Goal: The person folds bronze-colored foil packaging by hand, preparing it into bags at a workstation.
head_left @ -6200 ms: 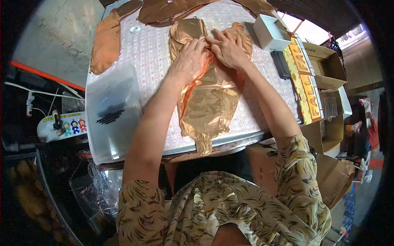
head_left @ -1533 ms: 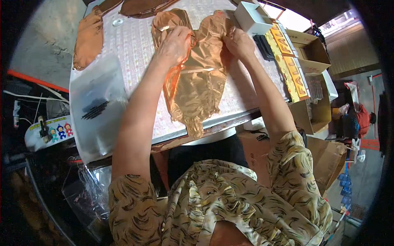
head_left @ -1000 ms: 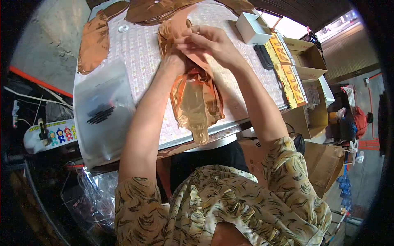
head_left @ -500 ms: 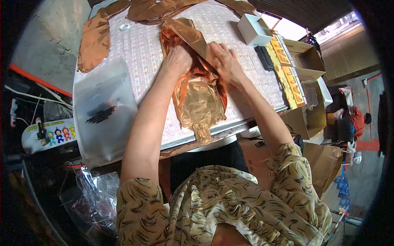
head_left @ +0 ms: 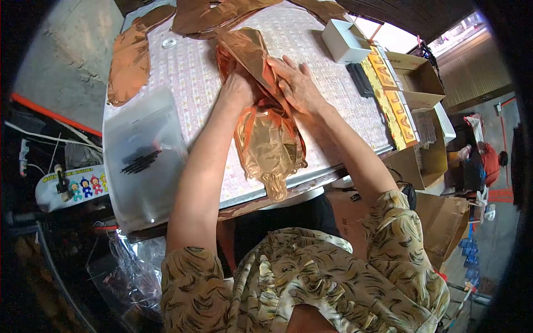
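A shiny copper-coloured foil balloon (head_left: 270, 145), flat and partly folded over, lies on the patterned table cover, its narrow neck end hanging at the front edge. My left hand (head_left: 237, 89) is closed on its upper part, with fingers curled into the foil and fingertips hidden under a raised flap. Against the right side of that flap rests my right hand (head_left: 300, 86), fingers stretched and apart, the foremost ones touching the foil. More flat copper foil balloons (head_left: 129, 69) lie at the far left, and others are stacked along the back edge.
Left of my arm lies a clear plastic sheet (head_left: 141, 194) with several thin black sticks (head_left: 141, 160). A white ring (head_left: 169, 43) sits farther back. On the right are a white box (head_left: 345, 41), a black case (head_left: 361, 80), yellow lettered packs (head_left: 401, 119) and cardboard boxes (head_left: 413, 72).
My right hand has moved left onto the flap's edge, and its fingers now touch the foil. My left hand stays at the balloon's upper part. The view has shifted slightly.
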A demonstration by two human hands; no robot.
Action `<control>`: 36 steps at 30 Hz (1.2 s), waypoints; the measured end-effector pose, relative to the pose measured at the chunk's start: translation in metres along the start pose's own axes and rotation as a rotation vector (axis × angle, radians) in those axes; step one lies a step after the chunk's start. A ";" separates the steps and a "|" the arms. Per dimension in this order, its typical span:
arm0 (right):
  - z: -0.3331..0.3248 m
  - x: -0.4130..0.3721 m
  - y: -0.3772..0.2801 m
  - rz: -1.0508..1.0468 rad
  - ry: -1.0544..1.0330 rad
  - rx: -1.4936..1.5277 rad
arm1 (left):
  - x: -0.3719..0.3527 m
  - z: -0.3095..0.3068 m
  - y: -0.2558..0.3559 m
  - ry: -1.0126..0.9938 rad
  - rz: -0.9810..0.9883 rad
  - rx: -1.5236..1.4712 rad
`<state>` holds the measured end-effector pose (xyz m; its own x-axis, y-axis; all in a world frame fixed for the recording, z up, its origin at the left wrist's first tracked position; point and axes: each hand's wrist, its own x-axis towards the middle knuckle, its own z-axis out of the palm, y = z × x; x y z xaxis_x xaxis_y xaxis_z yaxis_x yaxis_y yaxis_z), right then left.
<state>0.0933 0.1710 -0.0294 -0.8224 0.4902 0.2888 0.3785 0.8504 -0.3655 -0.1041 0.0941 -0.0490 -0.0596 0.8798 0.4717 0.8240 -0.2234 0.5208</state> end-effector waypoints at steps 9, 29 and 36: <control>-0.027 -0.012 -0.025 0.492 0.111 0.941 | -0.001 0.001 0.000 0.018 0.022 0.056; -0.025 -0.039 -0.067 0.395 0.129 0.074 | 0.002 -0.007 0.021 -0.140 -0.071 0.362; -0.020 -0.043 -0.049 0.400 0.184 0.340 | 0.000 -0.046 0.060 -0.345 -0.142 0.562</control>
<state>0.1187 0.1116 -0.0063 -0.5436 0.8133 0.2076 0.4626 0.4967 -0.7343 -0.0806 0.0611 0.0151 -0.0830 0.9889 0.1232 0.9949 0.0750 0.0678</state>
